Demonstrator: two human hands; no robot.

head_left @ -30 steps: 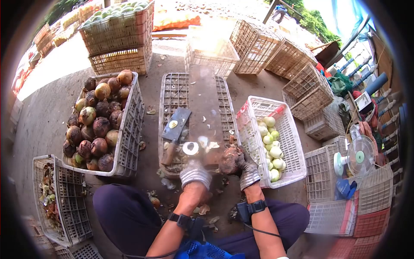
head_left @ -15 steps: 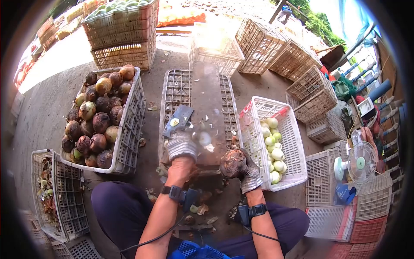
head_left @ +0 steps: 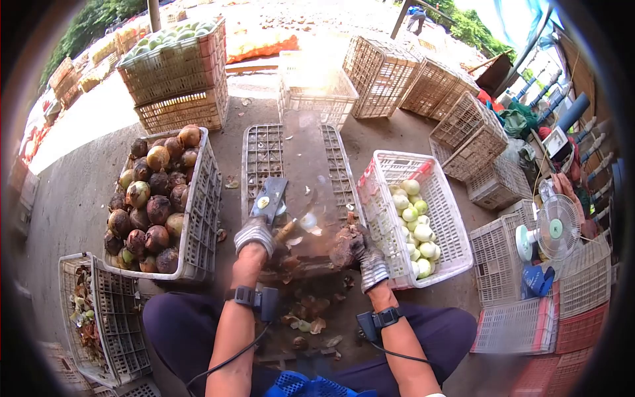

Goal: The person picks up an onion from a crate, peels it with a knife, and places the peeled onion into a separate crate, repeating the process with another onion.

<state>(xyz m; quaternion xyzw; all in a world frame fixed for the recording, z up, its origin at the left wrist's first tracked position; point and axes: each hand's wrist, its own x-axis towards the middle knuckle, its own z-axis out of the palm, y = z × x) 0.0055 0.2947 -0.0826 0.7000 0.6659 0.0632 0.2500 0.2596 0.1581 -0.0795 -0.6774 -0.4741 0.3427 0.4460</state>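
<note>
My left hand (head_left: 254,237), in a striped grey glove, is closed around the handle end of a broad-bladed knife (head_left: 271,198). A pale round bit sticks to the blade, which lies over the left side of the plank (head_left: 305,159). My right hand (head_left: 373,266), also gloved, grips a dark, dirty-skinned onion (head_left: 345,249) at the plank's near right corner. Between the hands, a short brown stick-like piece (head_left: 286,230) and a whitish onion scrap (head_left: 308,221) show on the plank.
The plank rests on an upturned crate (head_left: 254,153). Unpeeled onions fill a crate (head_left: 210,192) on the left; peeled ones lie in a crate (head_left: 456,228) on the right. A crate of scraps (head_left: 122,331) stands front left. A fan (head_left: 557,228) and stacked crates stand right.
My left hand and the knife have shifted slightly, uncovering the brown piece beside the hand. My right hand still holds the onion, now a little farther left. The whole view has tilted.
</note>
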